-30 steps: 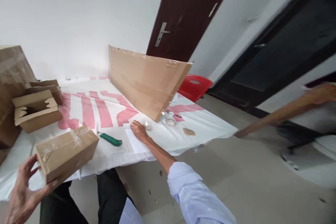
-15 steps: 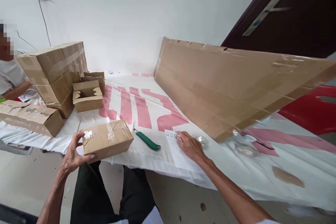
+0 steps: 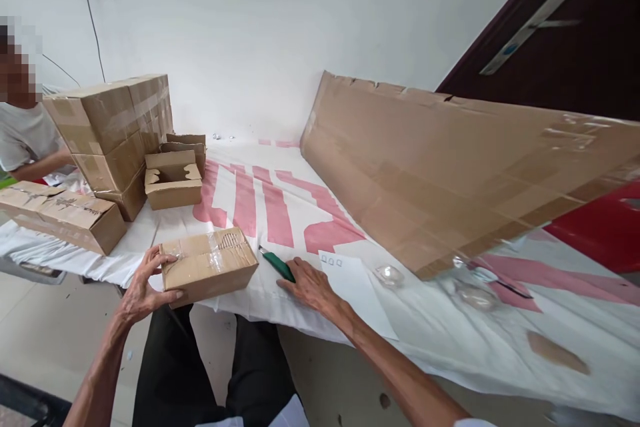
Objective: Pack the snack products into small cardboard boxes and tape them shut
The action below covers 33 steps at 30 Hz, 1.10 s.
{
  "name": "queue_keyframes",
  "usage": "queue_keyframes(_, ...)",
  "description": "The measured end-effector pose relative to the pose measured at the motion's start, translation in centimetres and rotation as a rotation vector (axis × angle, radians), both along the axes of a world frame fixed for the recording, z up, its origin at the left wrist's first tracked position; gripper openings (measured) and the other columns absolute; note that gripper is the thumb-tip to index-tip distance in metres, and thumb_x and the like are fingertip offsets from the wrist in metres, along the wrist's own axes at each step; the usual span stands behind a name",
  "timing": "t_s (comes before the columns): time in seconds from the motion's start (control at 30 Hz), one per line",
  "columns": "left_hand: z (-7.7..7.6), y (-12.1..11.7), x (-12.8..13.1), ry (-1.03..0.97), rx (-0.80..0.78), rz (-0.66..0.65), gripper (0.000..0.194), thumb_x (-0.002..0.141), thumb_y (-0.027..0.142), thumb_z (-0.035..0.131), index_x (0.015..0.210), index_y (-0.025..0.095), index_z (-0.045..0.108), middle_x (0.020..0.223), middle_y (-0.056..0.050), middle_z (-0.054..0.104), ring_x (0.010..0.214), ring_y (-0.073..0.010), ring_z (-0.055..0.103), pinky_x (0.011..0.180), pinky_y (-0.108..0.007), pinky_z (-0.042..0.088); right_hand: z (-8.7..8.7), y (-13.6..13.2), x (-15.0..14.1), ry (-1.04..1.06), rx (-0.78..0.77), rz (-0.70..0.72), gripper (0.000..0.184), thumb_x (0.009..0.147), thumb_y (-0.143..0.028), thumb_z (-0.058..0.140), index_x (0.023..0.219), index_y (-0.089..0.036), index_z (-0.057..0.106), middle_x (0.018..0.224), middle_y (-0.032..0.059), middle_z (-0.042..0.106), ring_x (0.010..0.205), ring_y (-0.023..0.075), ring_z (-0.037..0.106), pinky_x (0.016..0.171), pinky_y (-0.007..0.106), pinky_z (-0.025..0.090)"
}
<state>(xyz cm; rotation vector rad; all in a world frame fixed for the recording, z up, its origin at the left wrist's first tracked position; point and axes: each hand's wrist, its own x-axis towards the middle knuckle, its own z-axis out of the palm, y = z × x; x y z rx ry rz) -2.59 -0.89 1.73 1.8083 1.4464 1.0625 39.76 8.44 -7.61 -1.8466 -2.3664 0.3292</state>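
Observation:
A closed cardboard box [image 3: 213,267] with clear tape across its top lies at the table's front edge. My left hand [image 3: 145,287] grips its left end, fingers on top and thumb along the near side. To the right of the box lies a green utility knife [image 3: 277,265], its tip pointing to the box. My right hand [image 3: 310,283] is closed around the rear of its handle, which the fingers hide. Just right of that hand is a white paper sheet [image 3: 357,290] with several small squares drawn at its top.
Stacked taped boxes [image 3: 115,127], an open small box [image 3: 173,187] and a long carton [image 3: 65,213] stand at left, near a person in a white shirt [image 3: 30,137]. A large cardboard sheet [image 3: 450,173] leans at right. A roll of clear tape [image 3: 389,275] lies before it.
My right hand has moved left from the paper onto the utility knife's handle. My left hand stays on the box, its fingers now further over the top. The view has shifted slightly.

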Motion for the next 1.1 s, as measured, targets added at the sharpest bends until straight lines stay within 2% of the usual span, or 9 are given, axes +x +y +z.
queue_keyframes(0.07, 0.0, 0.0, -0.1, 0.017, -0.006, -0.022, 0.059, 0.074, 0.041, 0.088, 0.129, 0.030, 0.070, 0.149, -0.011, 0.046, 0.144, -0.0370, 0.049, 0.113, -0.051, 0.053, -0.4, -0.3, -0.1, 0.011, 0.021, -0.004, 0.022, 0.100, -0.032, 0.053, 0.111, -0.020, 0.067, 0.116, 0.0130, 0.071, 0.113, 0.0287, 0.066, 0.086, 0.035, 0.046)
queue_keyframes(0.13, 0.0, 0.0, -0.1, 0.038, -0.010, -0.033, 0.060, 0.074, 0.040, 0.087, 0.131, 0.031, 0.070, 0.148, -0.011, 0.046, 0.145, -0.0372, 0.048, 0.113, -0.052, 0.053, 0.3, 0.1, -0.2, 0.084, 0.087, -0.075, 0.022, 0.100, -0.030, 0.047, 0.107, -0.020, 0.066, 0.109, 0.0134, 0.072, 0.104, 0.0278, 0.067, 0.082, 0.035, 0.046)
queue_keyframes(0.2, 0.1, -0.1, 0.1, 0.056, -0.004, -0.032, 0.059, 0.072, 0.035, 0.087, 0.129, 0.029, 0.069, 0.148, -0.012, 0.047, 0.147, -0.0376, 0.047, 0.113, -0.052, 0.053, 2.3, 0.8, -0.6, 0.225, 0.186, -0.148, 0.027, 0.100, -0.029, 0.042, 0.102, -0.020, 0.066, 0.099, 0.0125, 0.072, 0.093, 0.0269, 0.067, 0.078, 0.035, 0.048)
queue_keyframes(0.27, 0.4, -0.3, 0.5, 0.083, 0.014, -0.029, 0.057, 0.070, 0.029, 0.087, 0.124, 0.027, 0.068, 0.150, -0.012, 0.046, 0.148, -0.0374, 0.045, 0.114, -0.052, 0.052, 5.4, 1.3, -1.5, 0.408, 0.264, -0.119, 0.032, 0.100, -0.032, 0.038, 0.102, -0.020, 0.067, 0.091, 0.0097, 0.071, 0.084, 0.0254, 0.066, 0.075, 0.034, 0.049)
queue_keyframes(0.37, 0.9, -0.5, 1.1, 0.145, 0.048, -0.031, 0.051, 0.068, 0.027, 0.088, 0.114, 0.024, 0.066, 0.154, -0.013, 0.044, 0.146, -0.0374, 0.048, 0.117, -0.053, 0.050, 10.7, 1.1, -3.7, 0.618, 0.238, 0.144, 0.037, 0.103, -0.042, 0.042, 0.101, -0.020, 0.071, 0.086, 0.0052, 0.072, 0.078, 0.0220, 0.064, 0.071, 0.032, 0.049)
queue_keyframes(0.43, 1.1, -0.6, 1.4, 0.179, 0.057, -0.032, 0.047, 0.067, 0.029, 0.090, 0.107, 0.022, 0.066, 0.156, -0.014, 0.042, 0.143, -0.0376, 0.051, 0.117, -0.053, 0.049, 13.7, 0.6, -5.7, 0.651, 0.162, 0.345, 0.036, 0.103, -0.046, 0.049, 0.095, -0.020, 0.073, 0.084, 0.0041, 0.073, 0.077, 0.0201, 0.065, 0.070, 0.030, 0.048)
queue_keyframes(0.53, 1.3, -0.6, 1.4, 0.211, 0.047, -0.027, 0.043, 0.066, 0.025, 0.089, 0.104, 0.022, 0.068, 0.156, -0.013, 0.042, 0.138, -0.0362, 0.055, 0.114, -0.051, 0.051, 16.6, 0.1, -8.5, 0.570, 0.104, 0.543, 0.030, 0.102, -0.041, 0.058, 0.090, -0.020, 0.076, 0.083, 0.0031, 0.074, 0.073, 0.0174, 0.063, 0.068, 0.029, 0.044)
queue_keyframes(0.73, 1.0, -0.2, 1.1, 0.219, 0.060, -0.023, 0.040, 0.064, 0.023, 0.084, 0.101, 0.023, 0.070, 0.144, -0.009, 0.050, 0.123, -0.0300, 0.061, 0.109, -0.046, 0.055, 18.3, 1.5, -12.0, 0.305, 0.221, 0.700, 0.029, 0.101, -0.035, 0.063, 0.080, -0.022, 0.076, 0.079, 0.0011, 0.073, 0.072, 0.0157, 0.059, 0.065, 0.029, 0.033)
queue_keyframes(1.1, 1.2, -0.2, 1.2, 0.199, 0.049, -0.037, 0.040, 0.064, 0.025, 0.084, 0.103, 0.023, 0.073, 0.141, -0.008, 0.049, 0.122, -0.0304, 0.061, 0.111, -0.045, 0.053, 18.5, 2.9, -15.3, 0.088, 0.311, 0.752, 0.035, 0.099, -0.044, 0.068, 0.073, -0.021, 0.072, 0.072, 0.0029, 0.070, 0.063, 0.0151, 0.052, 0.058, 0.032, 0.017)
